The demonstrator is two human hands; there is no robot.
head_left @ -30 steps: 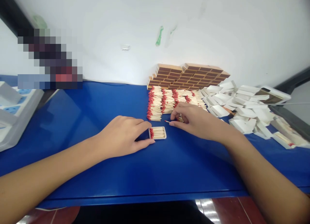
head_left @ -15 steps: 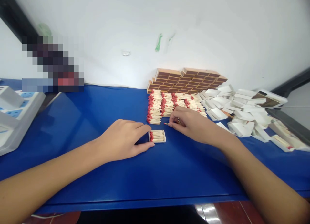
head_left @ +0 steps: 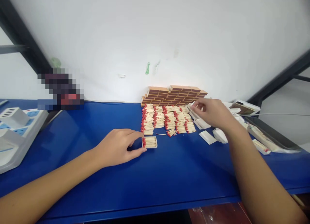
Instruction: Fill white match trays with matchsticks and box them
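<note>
My left hand (head_left: 118, 147) rests on the blue table (head_left: 155, 182) and pinches the left end of a small white tray full of red-tipped matches (head_left: 149, 142). My right hand (head_left: 211, 111) is raised over the pile of white box sleeves (head_left: 213, 133), its fingers curled near a sleeve; whether they grip it I cannot make out. Rows of loose matches (head_left: 167, 119) lie between the hands, with one single match (head_left: 161, 134) apart from them. Brown matchbox covers (head_left: 173, 94) are stacked against the wall.
A white power strip (head_left: 14, 130) sits at the left edge. A phone (head_left: 244, 107) with a cable and a dark tray (head_left: 271, 137) lie at the right. A blurred patch stands at the back left against the white wall.
My right hand has left the loose matches and moved right and up to the white sleeves. The single match now lies alone. The left hand stays on the filled tray.
</note>
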